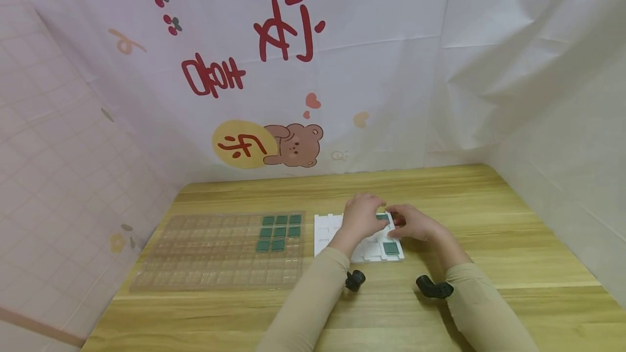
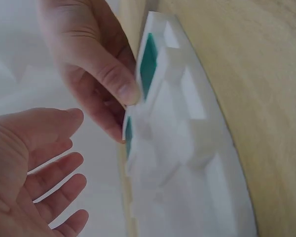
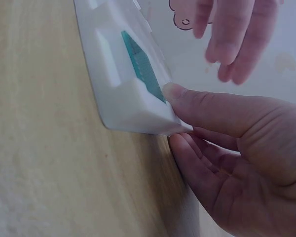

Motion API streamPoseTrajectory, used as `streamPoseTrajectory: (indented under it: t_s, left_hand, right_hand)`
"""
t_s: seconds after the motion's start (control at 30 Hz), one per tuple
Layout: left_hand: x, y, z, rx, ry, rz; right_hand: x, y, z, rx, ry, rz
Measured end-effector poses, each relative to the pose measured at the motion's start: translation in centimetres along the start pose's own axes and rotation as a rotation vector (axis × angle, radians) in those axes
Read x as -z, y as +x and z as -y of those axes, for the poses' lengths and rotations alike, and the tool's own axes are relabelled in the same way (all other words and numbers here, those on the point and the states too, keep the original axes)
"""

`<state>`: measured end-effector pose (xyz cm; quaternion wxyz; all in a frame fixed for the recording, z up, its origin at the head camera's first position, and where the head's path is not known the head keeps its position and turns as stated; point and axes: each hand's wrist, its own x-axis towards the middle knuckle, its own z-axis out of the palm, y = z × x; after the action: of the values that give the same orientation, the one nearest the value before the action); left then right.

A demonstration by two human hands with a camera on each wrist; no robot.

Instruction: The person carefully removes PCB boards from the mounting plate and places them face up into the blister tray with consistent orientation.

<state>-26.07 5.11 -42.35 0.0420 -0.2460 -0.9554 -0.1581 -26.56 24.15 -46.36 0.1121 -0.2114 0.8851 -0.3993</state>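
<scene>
A white compartment tray (image 1: 323,235) lies on the table, with one green square chip (image 1: 390,248) in its near right pocket and another green chip (image 1: 383,217) at the far right. My right hand (image 1: 419,224) grips the tray's right edge; in the right wrist view the thumb (image 3: 202,108) lies on top beside a chip and the fingers curl against the outer side. Over the tray is my left hand (image 1: 361,216). The left wrist view shows that left hand (image 2: 34,173) with relaxed, spread fingers, holding nothing and apart from the tray.
A clear plastic tray (image 1: 205,276) with many small pockets lies to the left, several green chips (image 1: 280,232) in its far right part. Black wrist mounts (image 1: 434,288) hang below both forearms. A printed white cloth (image 1: 391,69) stands behind the wooden table (image 1: 513,265).
</scene>
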Motion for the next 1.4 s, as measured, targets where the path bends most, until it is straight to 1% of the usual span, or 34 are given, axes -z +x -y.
streamPoseTrajectory:
  t_s: [0.13, 0.37, 0.57, 0.8, 0.97, 1.17, 1.4]
  left_hand:
    - [-0.5, 0.4, 0.0, 0.029, -0.003, 0.003]
    - [-1.3, 0.8, 0.0, 0.080, 0.009, -0.005]
    - [-1.9, 1.2, -0.2, 0.114, 0.019, 0.024]
    - [-2.2, 1.3, -0.3, 0.142, 0.038, 0.039]
    - [-2.4, 1.4, -0.1, 0.151, 0.036, 0.045]
    - [-2.5, 1.5, 0.0, 0.135, 0.024, 0.049]
    - [-2.5, 1.4, -0.2, 0.130, 0.043, 0.068]
  right_hand:
    - [0.0, 0.0, 0.1, 0.007, 0.009, 0.005]
    - [0.0, -0.1, 0.2, -0.014, 0.013, -0.003]
    - [0.0, 0.0, 0.1, 0.002, 0.039, 0.006]
    - [0.0, 0.1, 0.0, 0.001, 0.038, 0.008]
    - [0.0, 0.2, -0.2, 0.003, 0.042, 0.014]
    - [0.1, 0.1, 0.0, -0.002, 0.047, 0.015]
    - [0.0, 0.1, 0.0, 0.000, 0.040, 0.014]
